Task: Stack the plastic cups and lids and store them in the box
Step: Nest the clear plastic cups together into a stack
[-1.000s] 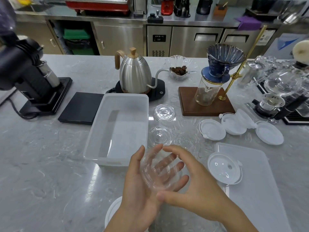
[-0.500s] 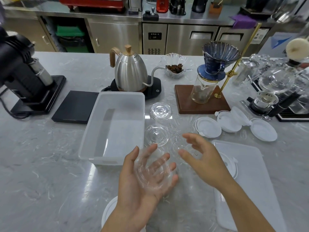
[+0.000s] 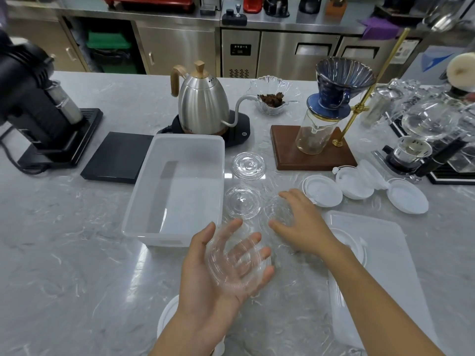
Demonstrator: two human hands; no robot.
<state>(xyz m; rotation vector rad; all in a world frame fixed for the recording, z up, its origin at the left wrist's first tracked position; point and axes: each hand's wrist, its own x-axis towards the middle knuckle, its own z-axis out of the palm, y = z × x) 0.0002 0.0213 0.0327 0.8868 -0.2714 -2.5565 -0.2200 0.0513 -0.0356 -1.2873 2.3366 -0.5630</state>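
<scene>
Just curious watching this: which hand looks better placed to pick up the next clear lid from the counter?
The right hand. It hovers open right over a clear lid on the counter, beside the box. The left hand already cradles clear lids in its palm, so it is occupied.

My left hand (image 3: 218,276) sits at 6 o'clock, palm up and tilted toward me, fingers spread, cradling a clear lid (image 3: 237,260) against the palm. My right hand (image 3: 300,222) reaches out toward 1 o'clock, palm down, fingers curled and parted, thumb pointing to 9 o'clock. My right forearm runs back toward 5 o'clock.
</scene>
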